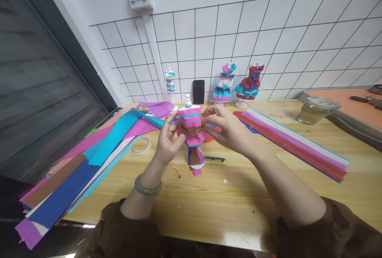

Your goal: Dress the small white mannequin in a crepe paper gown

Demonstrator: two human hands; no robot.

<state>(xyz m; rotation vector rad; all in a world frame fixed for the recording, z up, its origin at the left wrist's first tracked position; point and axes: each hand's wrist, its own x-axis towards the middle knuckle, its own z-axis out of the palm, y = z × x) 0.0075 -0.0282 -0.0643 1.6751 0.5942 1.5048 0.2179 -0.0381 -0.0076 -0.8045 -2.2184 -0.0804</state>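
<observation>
A small white mannequin (190, 120) stands upright at the middle of the wooden table, wrapped in pink paper with a light blue stripe on top and a brown band at the waist. My left hand (169, 140) is closed on the left side of this paper dress, thumb and fingers at the waist. On the other side, my right hand (222, 124) has its fingers bent and its fingertips on the dress at the brown band. Below the flared pink edge hangs a twisted strip (196, 156) of pink, brown and blue. Its lower end shows some white.
Colored paper strips (71, 170) cover the left side; more strips (295, 142) lie right. A tape roll (140, 145) and yellow-green cutter (215, 160) lie near the mannequin. Behind stand dressed mannequins (223, 86) and a phone (198, 92). A lidded cup (316, 110) stands right.
</observation>
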